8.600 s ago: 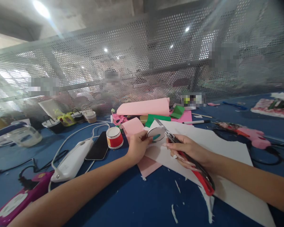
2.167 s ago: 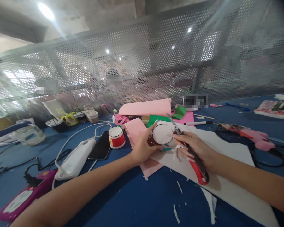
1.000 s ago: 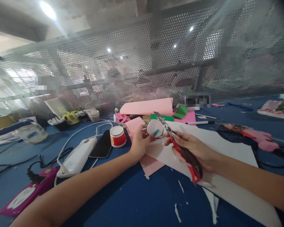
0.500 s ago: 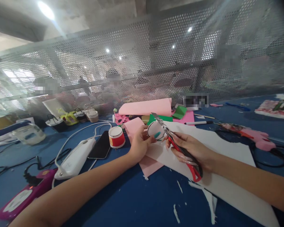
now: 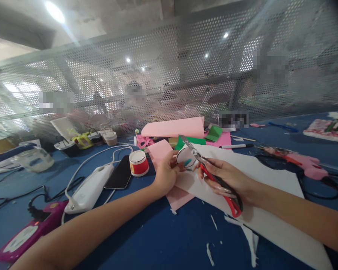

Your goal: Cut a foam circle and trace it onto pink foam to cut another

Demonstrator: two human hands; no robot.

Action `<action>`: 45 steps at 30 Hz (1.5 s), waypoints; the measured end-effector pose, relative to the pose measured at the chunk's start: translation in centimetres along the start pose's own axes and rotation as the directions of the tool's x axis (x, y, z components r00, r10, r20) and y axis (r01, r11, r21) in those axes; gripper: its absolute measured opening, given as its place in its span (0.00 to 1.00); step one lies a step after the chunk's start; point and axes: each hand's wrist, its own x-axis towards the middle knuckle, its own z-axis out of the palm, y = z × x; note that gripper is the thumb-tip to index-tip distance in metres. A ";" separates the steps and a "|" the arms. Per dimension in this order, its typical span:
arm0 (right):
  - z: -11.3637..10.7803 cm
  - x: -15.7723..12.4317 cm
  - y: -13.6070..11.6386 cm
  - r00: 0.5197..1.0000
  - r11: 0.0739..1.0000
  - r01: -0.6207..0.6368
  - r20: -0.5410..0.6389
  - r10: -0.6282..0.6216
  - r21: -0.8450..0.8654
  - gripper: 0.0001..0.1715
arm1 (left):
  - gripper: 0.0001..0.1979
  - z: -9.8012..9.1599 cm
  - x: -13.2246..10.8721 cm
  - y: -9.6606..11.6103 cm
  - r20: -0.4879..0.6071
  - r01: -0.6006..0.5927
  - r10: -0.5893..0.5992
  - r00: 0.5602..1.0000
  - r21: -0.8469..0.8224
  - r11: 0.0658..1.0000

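Note:
Pinched in my left hand (image 5: 168,169) is a small white paper disc (image 5: 183,155) with a black line along its edge. My right hand (image 5: 224,174) grips red and black scissors (image 5: 215,179), their blades pointing up and left against the disc's right side. Whether the blades are apart is hard to make out. Below both hands lies a large white paper sheet (image 5: 250,174), partly over a pink sheet (image 5: 181,198). A red and white paper cup (image 5: 139,163) stands upside down left of my left hand.
A black phone (image 5: 119,173), a white power bank (image 5: 90,189) and a purple power strip (image 5: 33,228) with cables lie left. Rightward are a marker (image 5: 236,146) and a pink glue gun (image 5: 301,161). Paper scraps (image 5: 210,254) lie in front; rolled pink paper (image 5: 173,128) lies behind.
The scissors' handles have dropped slightly to the right and look closer together. The disc has turned a little in my left hand.

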 end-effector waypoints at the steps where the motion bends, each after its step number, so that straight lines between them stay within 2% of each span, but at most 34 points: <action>1: 0.0 0.0 0.0 1.000 1.000 0.001 0.000 -0.001 -0.001 0.15 | 0.16 -0.1 0.0 -0.1 0.000 -0.011 0.011 1.000 0.022 1.000; 16: 0.2 0.0 0.0 1.000 1.000 0.012 -0.009 -0.012 0.011 0.14 | 0.17 -0.1 -0.1 -0.5 0.027 0.000 -0.003 1.000 0.087 0.996; 23: 0.2 0.0 -0.1 1.000 1.000 0.009 0.009 -0.009 0.004 0.15 | 0.17 0.0 -0.2 -0.2 0.046 -0.041 0.034 0.998 0.174 0.984; 30: 0.2 0.0 -0.1 1.000 1.000 0.002 0.009 -0.001 -0.025 0.17 | 0.15 0.0 -0.1 -0.3 0.037 0.003 -0.007 0.999 0.092 0.996; 37: -0.3 0.3 0.3 1.000 0.999 0.021 -0.003 -0.021 0.027 0.14 | 0.17 0.1 0.2 0.1 -0.008 0.028 -0.028 1.000 -0.007 1.000; 45: 0.3 0.1 0.0 1.000 0.999 0.017 -0.024 -0.016 0.043 0.12 | 0.17 -0.1 0.2 -0.3 -0.024 -0.039 0.041 0.999 0.083 0.996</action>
